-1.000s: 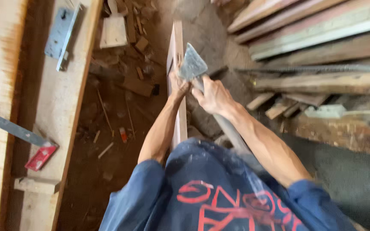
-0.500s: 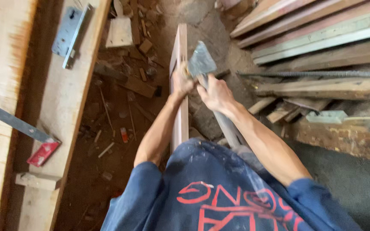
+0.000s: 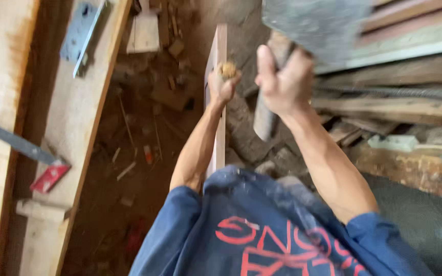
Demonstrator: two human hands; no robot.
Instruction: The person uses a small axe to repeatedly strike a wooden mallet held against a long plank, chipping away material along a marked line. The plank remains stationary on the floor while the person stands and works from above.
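Note:
My left hand (image 3: 221, 86) is closed around a short tool with a round wooden top (image 3: 227, 69), held against a narrow wooden strip (image 3: 219, 45) that stands on edge in front of me. My right hand (image 3: 282, 79) grips the wooden handle (image 3: 264, 120) of a hatchet. Its grey metal head (image 3: 315, 23) is raised high, blurred, above and right of the left hand. The part of the left hand's tool below the fist is hidden.
A long pale workbench plank (image 3: 85, 102) runs along the left with a blue-grey metal lock plate (image 3: 80, 33) and a red-handled square (image 3: 49, 176). Wood scraps (image 3: 164, 92) litter the dirt floor. Stacked planks (image 3: 410, 30) and a steel rod (image 3: 400, 92) lie at right.
My right hand has lifted the hatchet from just above the left hand's tool up toward the camera. The left hand stays on the strip. The view has come closer.

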